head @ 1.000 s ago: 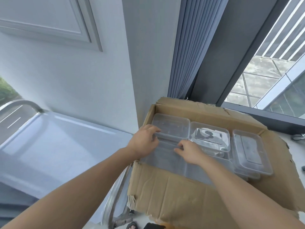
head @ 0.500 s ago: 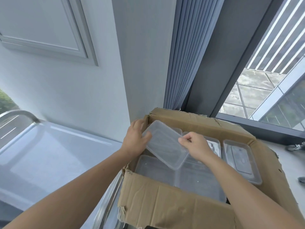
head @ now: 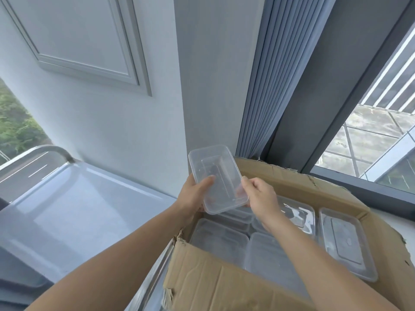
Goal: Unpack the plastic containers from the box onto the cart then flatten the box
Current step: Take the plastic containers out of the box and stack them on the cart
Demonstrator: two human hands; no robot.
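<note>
Two bare arms show, and nothing else of the person. The left forearm (head: pixel 123 254) fills the near left and the right forearm (head: pixel 314 261) the near right, both uncovered right to the picture's edge. Each is smooth, narrowing at the wrist into a bare grip: the left grip (head: pixel 193 196) and the right grip (head: pixel 260 196), its knuckles showing as low ridges.

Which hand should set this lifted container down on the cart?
Left. The left hand grips the container on its cart side, and the cart lies to the left. The right hand pinches the opposite edge above the box and would probably have to reach across.
</note>
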